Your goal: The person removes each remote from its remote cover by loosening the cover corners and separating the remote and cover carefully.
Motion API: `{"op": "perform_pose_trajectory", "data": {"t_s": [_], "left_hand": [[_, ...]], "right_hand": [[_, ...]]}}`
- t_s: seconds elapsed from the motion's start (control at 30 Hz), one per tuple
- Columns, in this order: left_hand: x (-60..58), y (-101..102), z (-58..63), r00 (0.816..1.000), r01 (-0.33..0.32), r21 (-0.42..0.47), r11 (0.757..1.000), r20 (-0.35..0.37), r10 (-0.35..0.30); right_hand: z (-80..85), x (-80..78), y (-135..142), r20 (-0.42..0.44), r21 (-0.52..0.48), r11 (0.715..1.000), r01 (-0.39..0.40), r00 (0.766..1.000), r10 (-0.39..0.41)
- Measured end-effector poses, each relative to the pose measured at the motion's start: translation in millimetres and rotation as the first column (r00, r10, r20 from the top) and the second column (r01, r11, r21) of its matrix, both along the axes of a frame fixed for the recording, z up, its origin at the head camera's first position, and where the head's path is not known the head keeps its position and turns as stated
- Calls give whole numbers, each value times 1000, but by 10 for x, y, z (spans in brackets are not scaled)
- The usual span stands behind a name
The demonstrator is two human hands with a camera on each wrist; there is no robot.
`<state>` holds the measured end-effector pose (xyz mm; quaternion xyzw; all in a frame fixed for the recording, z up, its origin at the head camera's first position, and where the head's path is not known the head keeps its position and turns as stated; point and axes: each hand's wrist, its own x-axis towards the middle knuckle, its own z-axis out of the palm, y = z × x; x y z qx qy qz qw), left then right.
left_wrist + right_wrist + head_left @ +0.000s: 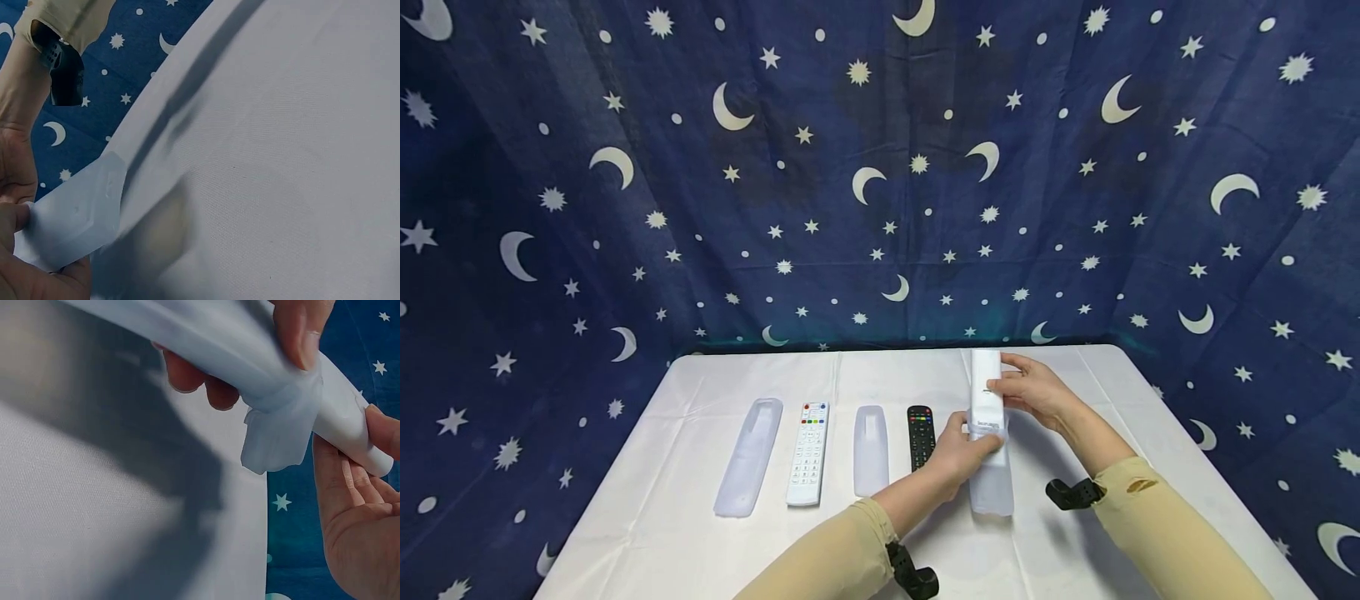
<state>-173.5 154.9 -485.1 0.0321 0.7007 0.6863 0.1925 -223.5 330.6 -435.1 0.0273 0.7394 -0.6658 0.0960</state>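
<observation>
A white remote control (986, 383) is partly inside a translucent cover (991, 487), its far end sticking out. Around the cover's upper part, my left hand (958, 457) grips with the thumb on top. My right hand (1037, 392) holds the bare end of the remote, thumb on its face and fingers underneath. In the right wrist view, a loose flap of the cover (278, 440) hangs beside the remote (342, 419). The cover's closed end (94, 209) points away from the fingers in the left wrist view. Both are held above the white cloth.
Left of my hands lie a black remote (920, 429), a short translucent cover (871, 454), a white remote with colored buttons (808, 458) and a longer translucent cover (749, 458). They rest on a white-covered table (662, 500). A starry blue curtain (820, 208) stands behind.
</observation>
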Motion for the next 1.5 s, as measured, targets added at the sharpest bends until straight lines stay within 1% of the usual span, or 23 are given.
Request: {"op": "perform_pose_trajectory", "data": {"t_s": [0.2, 0.3, 0.37, 0.47, 0.6, 0.7, 0.83, 1.0, 1.17, 1.23, 1.3, 1.33, 1.43, 1.5], "left_hand": [[-2, -14, 1, 1000, -2, 2, 1000, -3, 2], [-6, -37, 1, 1000, 25, 3, 1000, 1, -25], [-9, -60, 4, 999, 47, -6, 999, -5, -47], [-7, -80, 8, 996, 85, -17, 996, -22, -86], [-3, -76, 4, 994, 101, -21, 995, -35, -102], [-1, -74, 9, 994, 101, -23, 995, -35, -102], [-4, -82, 22, 993, 112, -38, 993, -37, -114], [-4, -88, 23, 992, 121, -40, 992, -24, -122], [2, -79, 16, 992, 124, -16, 992, -6, -124], [-14, -88, 17, 990, 137, 9, 990, 18, -138], [-40, -115, 30, 982, 177, 48, 983, 52, -179], [-55, -135, 41, 975, 203, 72, 976, 75, -208], [-98, -206, 81, 943, 286, 149, 947, 133, -306], [-120, -251, 102, 921, 329, 185, 926, 152, -358]], "right_hand": [[-14, 1, 4, 3, 16, 1000, 2, 1000, -2], [-16, 10, 2, 21, 15, 1000, 5, 1000, -5], [-12, 19, 8, 22, 20, 1000, -12, 1000, 11], [-9, 25, 22, 21, 26, 1000, -12, 1000, 12], [0, 14, 42, 12, 24, 999, -25, 1000, 25], [12, 4, 54, 10, 25, 999, -42, 999, 41], [19, -11, 66, 15, 20, 999, -45, 999, 44], [11, -33, 80, 17, 27, 999, -42, 999, 41], [2, -41, 111, 31, 32, 999, -30, 999, 29], [9, -42, 120, 37, 28, 999, -33, 999, 32], [22, -43, 135, 39, 26, 999, -42, 998, 41], [34, -42, 142, 38, 25, 998, -49, 998, 48], [69, -38, 162, 44, 17, 998, -54, 998, 54], [91, -34, 173, 39, 20, 997, -69, 997, 68]]}}
